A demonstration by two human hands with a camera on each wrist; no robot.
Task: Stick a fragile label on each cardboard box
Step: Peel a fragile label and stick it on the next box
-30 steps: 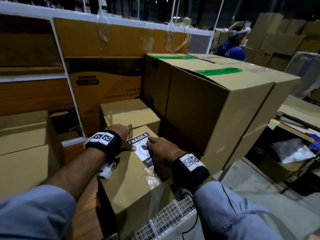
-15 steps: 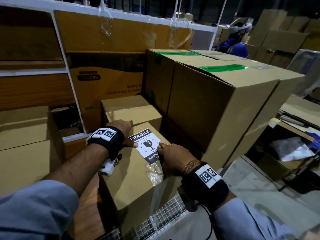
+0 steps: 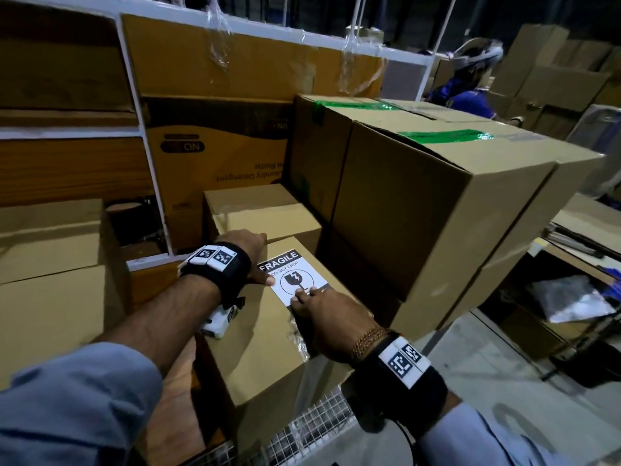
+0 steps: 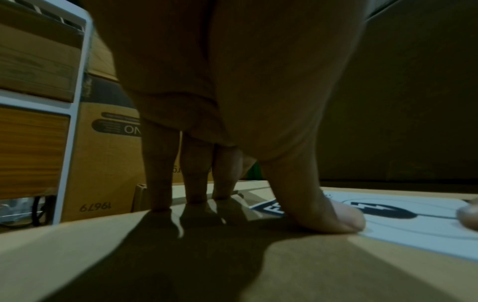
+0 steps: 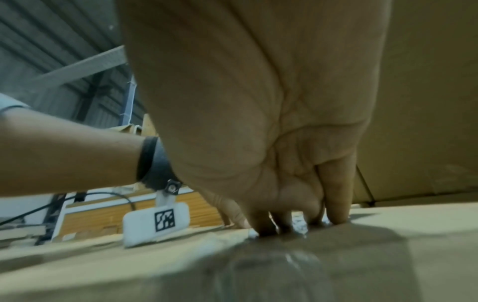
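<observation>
The fragile label (image 3: 291, 277) is white with black print; the cardboard box (image 3: 268, 351) is plain brown; green tape (image 3: 443, 135) crosses a bigger box (image 3: 420, 210).

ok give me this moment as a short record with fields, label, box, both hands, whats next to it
label: white FRAGILE label lying flat on the box top
box: small brown cardboard box, clear tape at its near edge
left hand: left hand fingers on the box, thumb pressing the label's left edge
right hand: right hand fingertips pressing the label's lower part
neighbour: large brown cardboard box with green tape to the right, no label seen
</observation>
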